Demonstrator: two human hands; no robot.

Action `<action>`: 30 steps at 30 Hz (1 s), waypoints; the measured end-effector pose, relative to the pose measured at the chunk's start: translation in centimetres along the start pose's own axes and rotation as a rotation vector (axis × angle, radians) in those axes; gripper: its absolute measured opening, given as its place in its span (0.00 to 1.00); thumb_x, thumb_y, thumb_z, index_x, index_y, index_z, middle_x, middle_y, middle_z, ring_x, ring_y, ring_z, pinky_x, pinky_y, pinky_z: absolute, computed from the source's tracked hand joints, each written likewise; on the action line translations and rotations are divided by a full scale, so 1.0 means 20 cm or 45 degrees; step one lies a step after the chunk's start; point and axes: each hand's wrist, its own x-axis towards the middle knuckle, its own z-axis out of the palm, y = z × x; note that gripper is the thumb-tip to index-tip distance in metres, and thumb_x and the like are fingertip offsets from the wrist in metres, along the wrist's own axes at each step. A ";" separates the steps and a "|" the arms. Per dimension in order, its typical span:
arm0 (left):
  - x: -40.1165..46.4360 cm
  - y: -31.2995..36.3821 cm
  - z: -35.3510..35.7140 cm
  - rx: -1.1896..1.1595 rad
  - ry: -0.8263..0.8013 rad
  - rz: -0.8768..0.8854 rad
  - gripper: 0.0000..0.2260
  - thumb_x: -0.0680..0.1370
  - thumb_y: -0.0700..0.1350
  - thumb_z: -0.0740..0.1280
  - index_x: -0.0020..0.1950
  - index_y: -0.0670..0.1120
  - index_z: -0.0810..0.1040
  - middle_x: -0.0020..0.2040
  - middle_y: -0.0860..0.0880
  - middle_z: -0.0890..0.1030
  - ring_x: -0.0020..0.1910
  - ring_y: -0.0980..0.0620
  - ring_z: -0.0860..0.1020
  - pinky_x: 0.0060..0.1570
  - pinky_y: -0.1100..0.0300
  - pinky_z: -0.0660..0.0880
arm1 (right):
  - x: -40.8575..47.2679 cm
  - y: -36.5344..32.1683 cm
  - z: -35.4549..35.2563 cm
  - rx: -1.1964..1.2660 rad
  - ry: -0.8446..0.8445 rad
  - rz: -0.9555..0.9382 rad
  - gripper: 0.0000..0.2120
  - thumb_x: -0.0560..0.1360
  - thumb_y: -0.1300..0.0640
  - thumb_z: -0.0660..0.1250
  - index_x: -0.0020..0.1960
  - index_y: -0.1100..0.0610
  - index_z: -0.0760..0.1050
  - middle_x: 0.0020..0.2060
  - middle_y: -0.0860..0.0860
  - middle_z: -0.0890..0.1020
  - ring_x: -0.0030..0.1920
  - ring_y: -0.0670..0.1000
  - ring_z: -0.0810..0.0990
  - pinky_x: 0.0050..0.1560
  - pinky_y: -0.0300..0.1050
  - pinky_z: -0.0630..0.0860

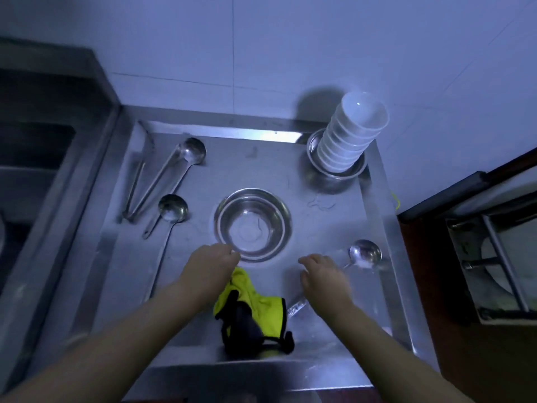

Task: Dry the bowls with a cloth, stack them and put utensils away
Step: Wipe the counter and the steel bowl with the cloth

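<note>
A steel bowl [252, 223] stands upright in the middle of the steel counter tray [334, 286]. My left hand [210, 264] reaches to the bowl's near rim with curled fingers touching it. A yellow and black cloth [252, 309] lies on the tray below my left hand. My right hand [322, 279] hovers, blurred, over the handle of a steel ladle [364, 253] at the right; whether it grips the handle I cannot tell. A stack of several white bowls [348, 135] leans in a steel bowl [334, 173] at the back right.
Two ladles [190, 152] [173, 209] and a pair of long tongs [136, 187] lie at the tray's left. A dark sink [29, 170] sits further left. A stove with a metal frame [494, 257] stands at the right. White tiled wall behind.
</note>
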 end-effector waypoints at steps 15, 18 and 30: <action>-0.27 0.08 0.20 -1.422 -0.287 -0.901 0.16 0.65 0.49 0.76 0.42 0.47 0.71 0.42 0.47 0.79 0.43 0.47 0.78 0.42 0.54 0.73 | -0.30 -0.40 0.13 0.781 -0.465 0.713 0.07 0.68 0.60 0.71 0.42 0.54 0.74 0.38 0.49 0.76 0.44 0.51 0.75 0.40 0.39 0.66; -0.27 0.04 0.17 -1.496 -0.317 -0.906 0.10 0.67 0.39 0.74 0.39 0.49 0.75 0.39 0.48 0.80 0.45 0.46 0.81 0.46 0.54 0.75 | -0.29 -0.36 0.04 0.949 -0.384 0.867 0.08 0.66 0.59 0.70 0.37 0.53 0.71 0.31 0.47 0.74 0.37 0.50 0.73 0.32 0.38 0.67; -0.31 -0.07 -0.32 -1.661 0.078 -0.826 0.07 0.77 0.38 0.64 0.44 0.47 0.81 0.40 0.46 0.80 0.39 0.51 0.75 0.37 0.62 0.71 | -0.14 -0.42 -0.38 1.278 -0.212 0.923 0.05 0.69 0.62 0.73 0.40 0.55 0.77 0.31 0.50 0.76 0.32 0.49 0.74 0.30 0.39 0.69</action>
